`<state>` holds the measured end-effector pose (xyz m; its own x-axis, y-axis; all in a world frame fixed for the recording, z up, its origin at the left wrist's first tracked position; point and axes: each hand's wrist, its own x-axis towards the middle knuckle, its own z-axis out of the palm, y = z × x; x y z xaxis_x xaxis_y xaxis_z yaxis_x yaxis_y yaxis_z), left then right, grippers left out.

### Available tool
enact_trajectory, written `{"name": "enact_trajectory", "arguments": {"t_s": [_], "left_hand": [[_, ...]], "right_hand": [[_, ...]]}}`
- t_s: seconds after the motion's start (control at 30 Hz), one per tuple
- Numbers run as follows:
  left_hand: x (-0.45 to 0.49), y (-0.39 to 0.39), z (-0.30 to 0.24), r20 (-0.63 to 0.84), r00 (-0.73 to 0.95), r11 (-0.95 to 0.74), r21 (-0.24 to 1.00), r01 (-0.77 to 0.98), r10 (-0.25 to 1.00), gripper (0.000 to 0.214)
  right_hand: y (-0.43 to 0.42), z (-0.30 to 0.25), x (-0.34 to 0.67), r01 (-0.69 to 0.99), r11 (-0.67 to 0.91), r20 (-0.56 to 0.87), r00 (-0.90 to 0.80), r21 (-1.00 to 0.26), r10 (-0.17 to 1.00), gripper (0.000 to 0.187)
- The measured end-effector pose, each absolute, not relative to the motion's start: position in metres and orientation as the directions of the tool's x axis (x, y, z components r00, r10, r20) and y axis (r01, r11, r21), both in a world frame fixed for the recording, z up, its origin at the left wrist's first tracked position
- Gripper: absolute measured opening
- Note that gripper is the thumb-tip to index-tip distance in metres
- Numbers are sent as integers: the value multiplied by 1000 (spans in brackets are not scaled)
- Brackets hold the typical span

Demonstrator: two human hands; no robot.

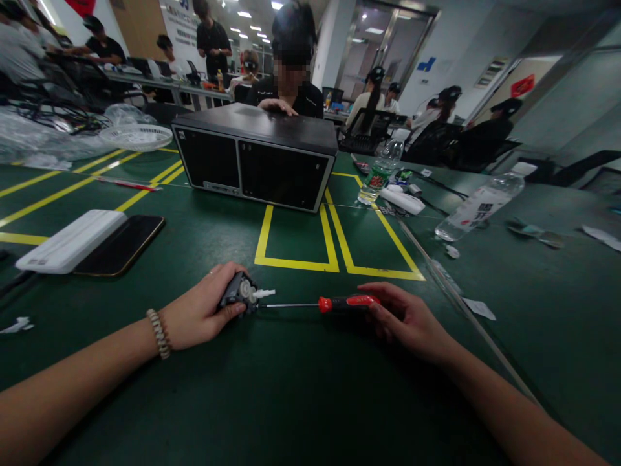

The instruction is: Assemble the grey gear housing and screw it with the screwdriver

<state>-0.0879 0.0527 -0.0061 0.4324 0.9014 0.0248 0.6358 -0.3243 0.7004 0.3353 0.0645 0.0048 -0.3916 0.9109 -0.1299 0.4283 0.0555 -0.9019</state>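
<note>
One small dark part (239,292) sits near the middle of the table's near edge, clamped in the left hand (198,314), whose fingers wrap its rounded body. White plastic stubs poke out of its right side. The right hand (405,320) is closed loosely round the glossy red handle of a screwdriver (339,302), and the thin steel shaft lies level with its tip touching the part.

As I judge it, the slim tip could skid off the smooth plastic and jab the left fingers, or the loose grip could let the handle roll.

Beneath them lies a matte green mat (291,388) with yellow lines (295,262). Farther off are a boxy black case (257,152) with another person's hand (277,105) on top, and at far left a dark phone (123,243).
</note>
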Motion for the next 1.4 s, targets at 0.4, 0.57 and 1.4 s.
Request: {"name": "enact_trajectory", "arguments": {"t_s": [0.4, 0.57, 1.4], "left_hand": [[-87, 51, -5, 32, 422, -319, 706, 632, 906, 36], [-87, 51, -5, 36, 416, -320, 701, 638, 908, 36], [-87, 51, -5, 31, 421, -320, 701, 638, 906, 38]], "right_hand": [[65, 7, 332, 420, 43, -132, -378, -906, 916, 38], [62, 9, 332, 384, 44, -117, -385, -922, 916, 45], [63, 9, 332, 369, 39, -121, -400, -929, 909, 41]]}}
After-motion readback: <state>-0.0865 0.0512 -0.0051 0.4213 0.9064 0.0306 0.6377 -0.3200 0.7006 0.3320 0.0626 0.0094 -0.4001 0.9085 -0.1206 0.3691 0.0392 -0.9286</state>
